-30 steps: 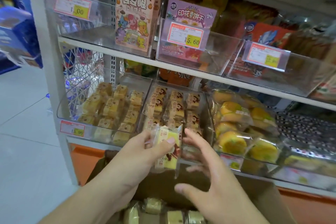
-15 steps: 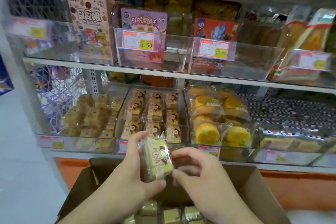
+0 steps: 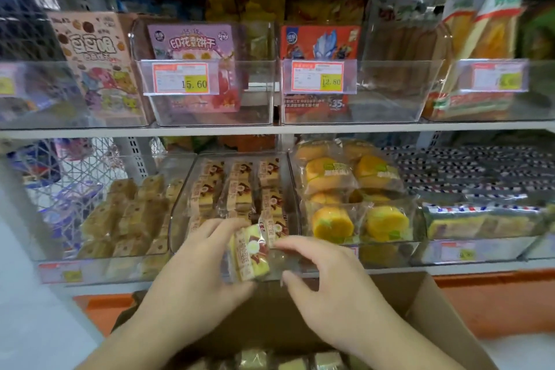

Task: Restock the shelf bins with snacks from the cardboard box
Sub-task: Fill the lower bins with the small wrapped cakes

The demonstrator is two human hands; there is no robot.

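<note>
My left hand (image 3: 198, 267) grips a clear-wrapped yellow cake snack (image 3: 249, 252) at the front lip of the middle clear bin (image 3: 180, 219) on the lower shelf. My right hand (image 3: 324, 282) pinches the wrapper's right end with thumb and forefinger. The bin holds several rows of the same cake packs (image 3: 240, 189). The open cardboard box (image 3: 438, 318) sits below my arms, with several wrapped snacks (image 3: 288, 360) visible at its bottom.
A clear bin of pale square cakes (image 3: 129, 219) stands to the left, one with round orange cakes (image 3: 354, 204) to the right, then sandwich packs (image 3: 480, 219). The upper shelf (image 3: 270, 128) carries clear bins with biscuit boxes and price tags. An orange base runs below.
The view has drawn closer to the shelf. Both hands have lifted the cake snack up from above the box to the front of the middle bin, and my right hand now pinches its wrapper.
</note>
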